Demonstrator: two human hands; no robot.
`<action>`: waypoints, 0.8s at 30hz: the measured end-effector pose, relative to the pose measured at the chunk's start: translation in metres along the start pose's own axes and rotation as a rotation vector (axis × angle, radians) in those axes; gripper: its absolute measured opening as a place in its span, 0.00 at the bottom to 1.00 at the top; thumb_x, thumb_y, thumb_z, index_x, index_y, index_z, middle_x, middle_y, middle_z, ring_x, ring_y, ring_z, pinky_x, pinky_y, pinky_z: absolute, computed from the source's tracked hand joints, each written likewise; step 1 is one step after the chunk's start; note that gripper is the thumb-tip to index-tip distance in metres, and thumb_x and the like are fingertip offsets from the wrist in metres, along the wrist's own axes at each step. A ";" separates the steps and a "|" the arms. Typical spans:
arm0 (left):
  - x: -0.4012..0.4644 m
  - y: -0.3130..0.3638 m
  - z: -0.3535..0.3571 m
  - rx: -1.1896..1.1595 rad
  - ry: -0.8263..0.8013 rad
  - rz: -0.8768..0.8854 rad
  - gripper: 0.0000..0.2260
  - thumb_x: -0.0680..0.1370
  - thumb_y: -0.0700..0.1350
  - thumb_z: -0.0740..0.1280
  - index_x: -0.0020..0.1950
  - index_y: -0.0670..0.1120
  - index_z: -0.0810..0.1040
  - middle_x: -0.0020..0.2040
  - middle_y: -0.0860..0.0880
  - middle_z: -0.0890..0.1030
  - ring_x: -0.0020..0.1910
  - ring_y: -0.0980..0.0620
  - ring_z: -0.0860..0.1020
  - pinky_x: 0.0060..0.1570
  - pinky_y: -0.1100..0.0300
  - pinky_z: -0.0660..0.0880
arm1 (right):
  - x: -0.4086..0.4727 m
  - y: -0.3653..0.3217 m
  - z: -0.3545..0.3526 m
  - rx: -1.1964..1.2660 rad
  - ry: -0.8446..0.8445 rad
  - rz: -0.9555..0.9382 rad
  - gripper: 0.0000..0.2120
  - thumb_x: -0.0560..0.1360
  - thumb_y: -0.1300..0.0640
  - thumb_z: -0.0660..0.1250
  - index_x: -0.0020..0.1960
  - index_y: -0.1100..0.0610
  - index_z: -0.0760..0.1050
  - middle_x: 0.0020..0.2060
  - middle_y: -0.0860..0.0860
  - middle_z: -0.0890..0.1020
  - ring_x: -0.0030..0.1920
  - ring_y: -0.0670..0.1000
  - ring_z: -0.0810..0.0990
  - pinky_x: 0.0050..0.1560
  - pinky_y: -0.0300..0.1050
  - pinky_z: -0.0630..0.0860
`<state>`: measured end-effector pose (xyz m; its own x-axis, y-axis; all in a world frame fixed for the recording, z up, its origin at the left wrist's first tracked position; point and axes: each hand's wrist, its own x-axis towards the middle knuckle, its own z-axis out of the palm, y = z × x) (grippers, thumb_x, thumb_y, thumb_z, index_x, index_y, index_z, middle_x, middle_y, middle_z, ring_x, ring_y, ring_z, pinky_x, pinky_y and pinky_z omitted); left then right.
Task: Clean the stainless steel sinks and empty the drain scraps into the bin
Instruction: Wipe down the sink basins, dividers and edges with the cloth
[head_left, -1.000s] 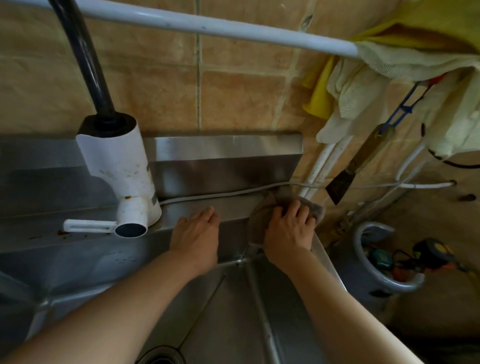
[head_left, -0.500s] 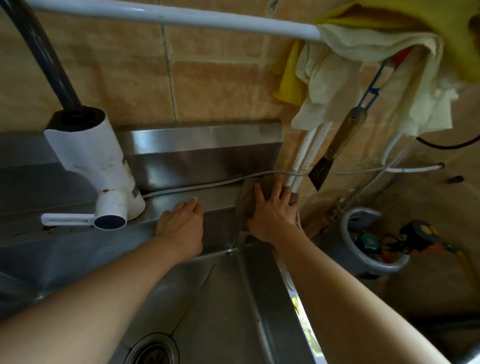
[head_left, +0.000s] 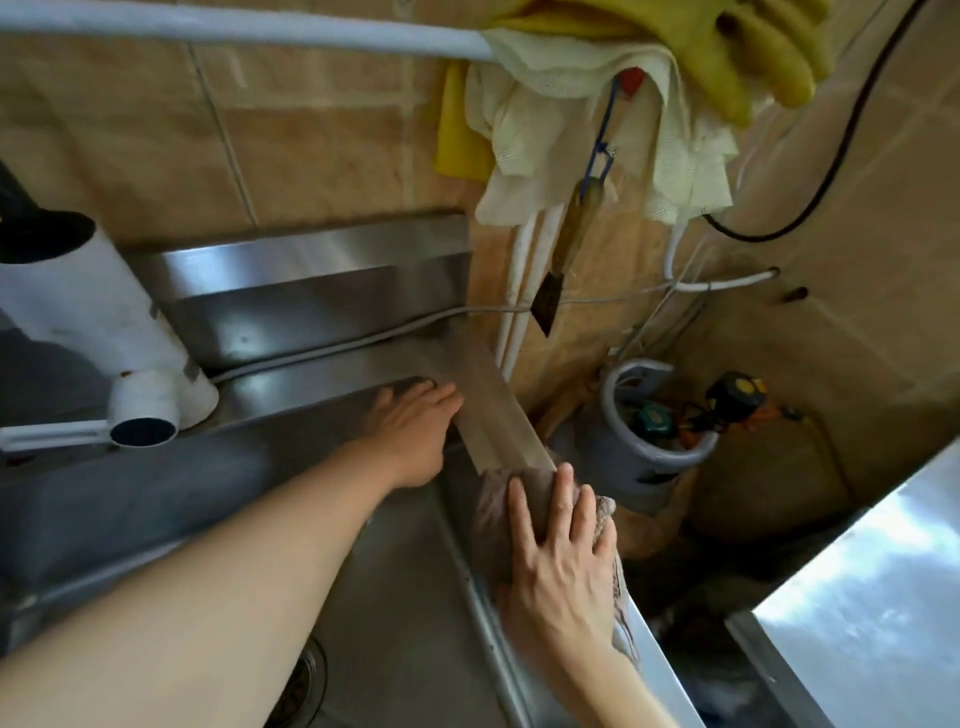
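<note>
- Wiping is the step in hand: the right hand (head_left: 558, 545) lies flat on a brownish cloth (head_left: 498, 514), pressing it onto the right-hand rim (head_left: 498, 410) of the stainless steel sink (head_left: 395, 613), at the near end of that rim.
- Grip on the right is loose, the fingers straight and spread over the cloth, pressing, not pinching.
- Left hand (head_left: 415, 431) rests at the far inner corner of the basin, fingers extended against the steel and holding nothing, apparently as a brace.
- Both forearms reach forward over the basin, the left one crossing it diagonally.
- Drain (head_left: 304, 686) sits at the bottom edge of the view, partly hidden by the left forearm; whether scraps lie in it cannot be told.
- Next move, as I judge it, calls for steady downward pressure along the remaining rim and walls, then lifting out the drain strainer; no bin shows here.
- White faucet (head_left: 119, 353) stands at the back left.
</note>
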<state>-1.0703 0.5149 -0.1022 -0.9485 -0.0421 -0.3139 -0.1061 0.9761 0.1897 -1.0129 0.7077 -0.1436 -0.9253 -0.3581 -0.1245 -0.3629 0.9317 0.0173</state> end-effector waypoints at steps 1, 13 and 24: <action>0.002 -0.001 0.002 0.026 -0.011 0.007 0.33 0.77 0.40 0.61 0.79 0.51 0.49 0.79 0.55 0.48 0.77 0.53 0.47 0.74 0.48 0.50 | 0.008 -0.002 -0.001 0.009 -0.003 0.013 0.42 0.51 0.48 0.80 0.64 0.53 0.77 0.65 0.69 0.71 0.59 0.72 0.74 0.58 0.66 0.70; 0.008 -0.010 0.010 -0.022 -0.012 -0.078 0.33 0.77 0.43 0.63 0.78 0.56 0.52 0.78 0.59 0.49 0.77 0.53 0.52 0.73 0.47 0.52 | 0.069 -0.019 -0.026 0.056 -0.047 -0.133 0.41 0.73 0.43 0.63 0.78 0.48 0.45 0.75 0.63 0.41 0.72 0.67 0.50 0.67 0.62 0.56; -0.040 0.047 0.020 0.066 0.033 0.064 0.32 0.76 0.37 0.60 0.78 0.49 0.54 0.79 0.53 0.48 0.77 0.51 0.47 0.73 0.45 0.50 | -0.103 0.041 -0.005 0.034 -0.064 0.077 0.41 0.70 0.41 0.66 0.77 0.41 0.49 0.77 0.62 0.46 0.74 0.69 0.51 0.71 0.65 0.53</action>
<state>-1.0317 0.5667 -0.0992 -0.9622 0.0154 -0.2720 -0.0257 0.9888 0.1468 -0.9328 0.7827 -0.1252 -0.9409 -0.2819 -0.1877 -0.2862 0.9582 -0.0041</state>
